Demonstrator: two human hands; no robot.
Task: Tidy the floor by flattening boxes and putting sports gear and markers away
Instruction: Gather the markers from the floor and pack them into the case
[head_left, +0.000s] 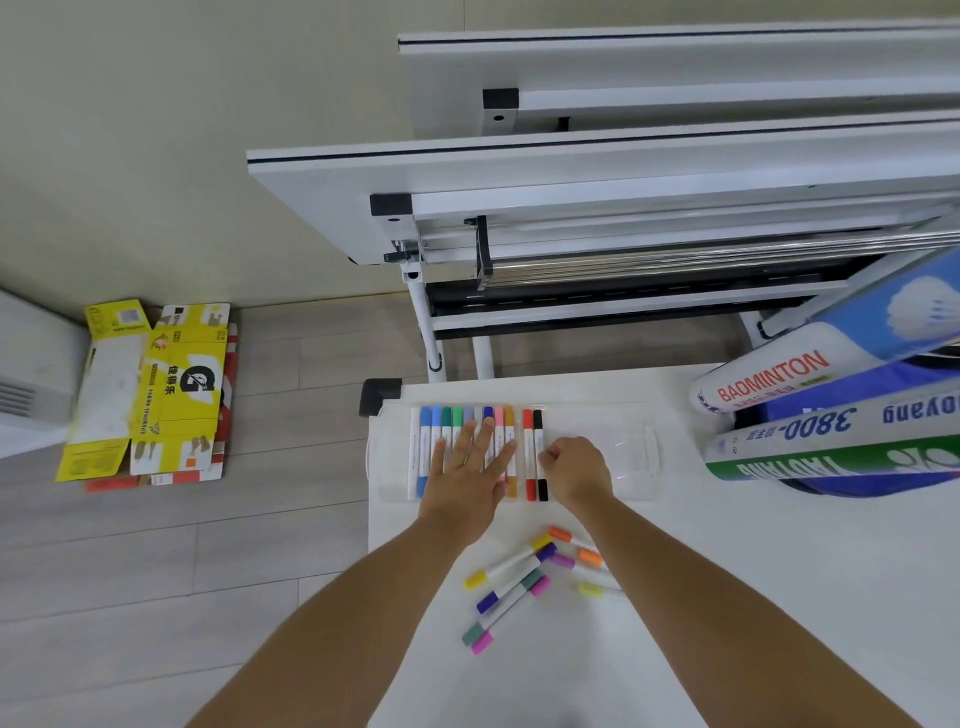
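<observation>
A clear plastic case (623, 447) lies on the white table (779, 597) with a row of coloured markers (436, 431) in its left half. My left hand (470, 467) rests flat on that row, fingers spread. My right hand (574, 467) is curled beside the red marker (529, 452) and pinches the black marker (540, 431) at the row's right end. Several loose markers (511, 587) lie on the table between my forearms. Shuttlecock tubes (831, 431) are stacked at the table's right edge.
Flattened yellow and red boxes (176, 389) lie on the wooden floor at the left by the wall. Folded white tables (571, 171) stand behind the work table. A white unit (31, 384) sits at the far left.
</observation>
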